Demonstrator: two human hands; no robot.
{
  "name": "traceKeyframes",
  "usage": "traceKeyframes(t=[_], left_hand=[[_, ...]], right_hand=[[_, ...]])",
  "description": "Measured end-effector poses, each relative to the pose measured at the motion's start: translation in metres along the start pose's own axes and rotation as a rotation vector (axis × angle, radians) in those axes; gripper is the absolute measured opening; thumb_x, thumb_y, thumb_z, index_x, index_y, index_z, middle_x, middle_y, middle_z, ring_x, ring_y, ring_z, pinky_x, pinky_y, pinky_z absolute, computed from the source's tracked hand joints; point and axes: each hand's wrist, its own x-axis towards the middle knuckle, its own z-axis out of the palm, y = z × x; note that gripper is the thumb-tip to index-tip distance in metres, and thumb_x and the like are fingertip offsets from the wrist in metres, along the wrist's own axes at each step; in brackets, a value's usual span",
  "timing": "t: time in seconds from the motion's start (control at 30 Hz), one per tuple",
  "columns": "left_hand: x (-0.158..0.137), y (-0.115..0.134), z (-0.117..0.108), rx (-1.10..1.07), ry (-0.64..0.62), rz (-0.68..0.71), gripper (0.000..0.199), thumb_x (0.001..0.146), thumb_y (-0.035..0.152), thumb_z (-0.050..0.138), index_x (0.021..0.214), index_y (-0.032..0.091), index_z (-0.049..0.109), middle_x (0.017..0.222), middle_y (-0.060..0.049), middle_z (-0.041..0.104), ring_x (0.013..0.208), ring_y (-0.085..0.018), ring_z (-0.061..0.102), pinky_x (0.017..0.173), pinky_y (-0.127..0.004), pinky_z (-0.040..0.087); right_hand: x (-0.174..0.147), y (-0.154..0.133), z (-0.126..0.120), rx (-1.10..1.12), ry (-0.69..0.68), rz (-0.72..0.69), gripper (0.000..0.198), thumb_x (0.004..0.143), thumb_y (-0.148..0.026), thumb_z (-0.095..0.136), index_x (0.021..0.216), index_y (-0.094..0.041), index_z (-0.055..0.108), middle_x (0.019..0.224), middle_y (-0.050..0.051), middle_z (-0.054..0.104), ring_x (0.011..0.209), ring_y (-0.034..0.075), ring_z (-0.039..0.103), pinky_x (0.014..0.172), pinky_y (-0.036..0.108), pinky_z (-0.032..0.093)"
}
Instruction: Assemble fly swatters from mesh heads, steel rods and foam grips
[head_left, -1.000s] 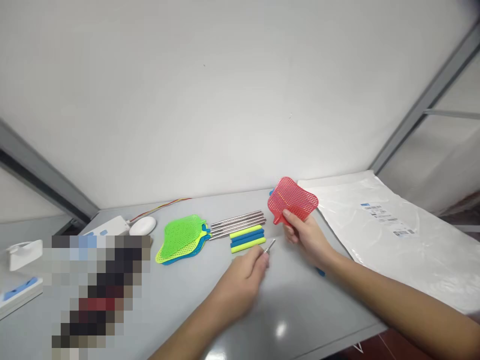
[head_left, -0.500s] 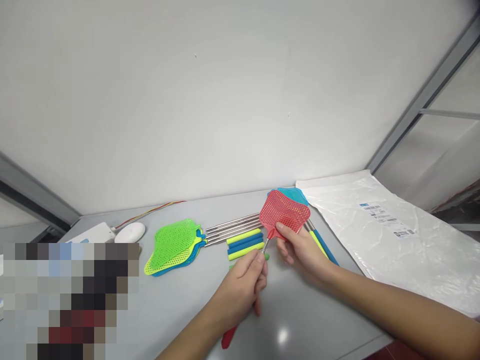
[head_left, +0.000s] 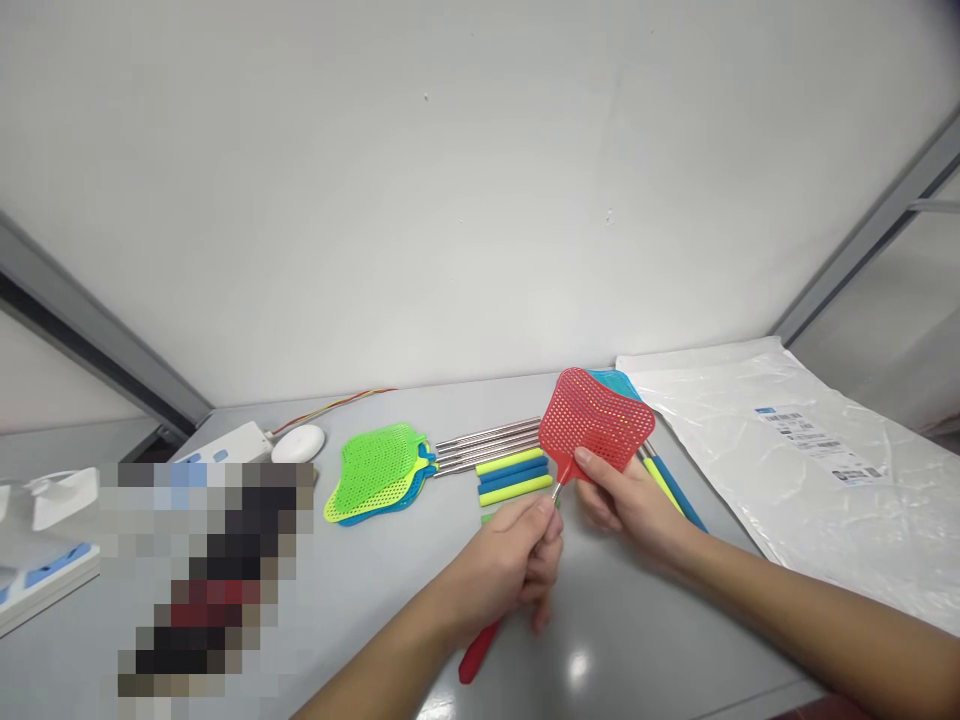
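Observation:
A red fly swatter [head_left: 589,412] is held up between my hands, mesh head tilted to the upper right. My left hand [head_left: 514,560] is closed round its metal shaft just below the head, and the red grip sticks out beneath that hand. My right hand [head_left: 634,495] pinches the lower edge of the mesh between thumb and fingers. Behind the swatter lie several metal rods [head_left: 487,447] side by side. In front of them are yellow and blue handle sleeves [head_left: 516,488], with a green one partly hidden by my left hand.
Green, yellow and blue swatter heads [head_left: 379,468] are stacked on the grey table at left. Blue and yellow handles [head_left: 679,495] and a blue swatter head [head_left: 621,382] lie by a white plastic bag [head_left: 720,420]. A white disc [head_left: 298,444] and power strip [head_left: 229,444] stand left; a pixelated patch hides the area below.
The camera view has turned slightly left, so everything appears further right. Both hands keep their hold on the red fly swatter, whose head sits a little higher in view.

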Motion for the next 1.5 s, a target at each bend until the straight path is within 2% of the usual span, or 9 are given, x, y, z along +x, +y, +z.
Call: traceKeyframes(t=[0.2, 0.47, 0.63, 0.73, 0.9, 1.13, 1.23, 1.4, 1.5], left_hand=[[-0.009, 0.006, 0.005, -0.098, -0.011, -0.095, 0.033, 0.096, 0.048, 0.035, 0.076, 0.022, 0.036, 0.053, 0.010, 0.026, 0.039, -0.005, 0.018, 0.037, -0.016, 0.024], [-0.009, 0.010, 0.006, -0.124, -0.007, -0.087, 0.033, 0.096, 0.047, 0.036, 0.076, 0.021, 0.039, 0.050, 0.010, 0.027, 0.035, -0.005, 0.016, 0.034, -0.016, 0.024], [-0.015, 0.021, -0.004, -0.204, -0.097, -0.186, 0.035, 0.094, 0.048, 0.040, 0.085, 0.018, 0.053, 0.052, 0.008, 0.030, 0.036, -0.005, 0.020, 0.033, -0.016, 0.025], [-0.016, 0.022, -0.010, -0.224, -0.091, -0.228, 0.035, 0.093, 0.049, 0.042, 0.093, 0.017, 0.057, 0.055, 0.008, 0.030, 0.038, -0.005, 0.018, 0.032, -0.015, 0.021], [-0.015, 0.021, -0.010, -0.231, -0.063, -0.234, 0.026, 0.091, 0.044, 0.049, 0.091, 0.019, 0.055, 0.057, 0.009, 0.026, 0.041, -0.004, 0.013, 0.035, -0.014, 0.013], [-0.019, 0.024, -0.006, -0.214, -0.085, -0.249, 0.029, 0.094, 0.046, 0.045, 0.093, 0.019, 0.054, 0.056, 0.008, 0.029, 0.039, -0.004, 0.015, 0.035, -0.015, 0.013], [-0.019, 0.022, -0.003, -0.210, -0.114, -0.272, 0.032, 0.095, 0.048, 0.040, 0.092, 0.019, 0.053, 0.056, 0.008, 0.029, 0.039, -0.004, 0.014, 0.034, -0.015, 0.013], [-0.014, 0.021, 0.002, -0.274, -0.088, -0.291, 0.030, 0.095, 0.048, 0.041, 0.082, 0.021, 0.046, 0.057, 0.008, 0.026, 0.040, -0.004, 0.012, 0.033, -0.014, 0.011], [-0.013, 0.023, 0.003, -0.309, -0.068, -0.311, 0.031, 0.093, 0.050, 0.044, 0.082, 0.021, 0.044, 0.057, 0.009, 0.024, 0.040, -0.003, 0.011, 0.033, -0.013, 0.010]], right_hand=[[-0.006, -0.005, 0.003, -0.059, -0.060, 0.000, 0.056, 0.092, -0.052, 0.048, 0.047, -0.021, 0.036, 0.039, -0.006, 0.032, 0.038, 0.007, 0.026, 0.040, 0.025, 0.022], [-0.006, -0.009, 0.007, -0.117, -0.065, -0.027, 0.058, 0.092, -0.052, 0.046, 0.045, -0.022, 0.035, 0.038, -0.006, 0.030, 0.037, 0.007, 0.028, 0.040, 0.026, 0.021], [-0.009, -0.014, 0.003, -0.204, -0.084, -0.080, 0.058, 0.094, -0.049, 0.043, 0.044, -0.021, 0.040, 0.037, -0.004, 0.036, 0.036, 0.008, 0.031, 0.040, 0.026, 0.022], [-0.004, -0.015, -0.003, -0.199, -0.036, -0.077, 0.058, 0.094, -0.050, 0.044, 0.044, -0.021, 0.040, 0.037, -0.004, 0.035, 0.035, 0.007, 0.030, 0.039, 0.026, 0.021], [0.003, -0.017, -0.009, -0.080, 0.061, -0.063, 0.050, 0.089, -0.050, 0.053, 0.050, -0.021, 0.041, 0.039, -0.007, 0.036, 0.036, 0.007, 0.027, 0.039, 0.025, 0.021], [0.000, -0.011, -0.002, -0.144, -0.043, -0.074, 0.048, 0.090, -0.051, 0.050, 0.054, -0.020, 0.044, 0.043, -0.006, 0.040, 0.038, 0.007, 0.033, 0.041, 0.024, 0.026], [-0.002, -0.007, -0.001, -0.175, -0.027, -0.080, 0.047, 0.091, -0.049, 0.051, 0.056, -0.020, 0.043, 0.043, -0.006, 0.038, 0.039, 0.007, 0.033, 0.041, 0.024, 0.025], [0.000, -0.011, 0.001, -0.036, 0.015, -0.058, 0.034, 0.089, -0.046, 0.056, 0.069, -0.020, 0.049, 0.045, -0.010, 0.031, 0.040, 0.006, 0.025, 0.039, 0.023, 0.019], [0.003, -0.015, 0.000, 0.015, -0.002, -0.035, 0.032, 0.089, -0.045, 0.057, 0.070, -0.020, 0.048, 0.045, -0.010, 0.031, 0.039, 0.006, 0.022, 0.039, 0.023, 0.017]])
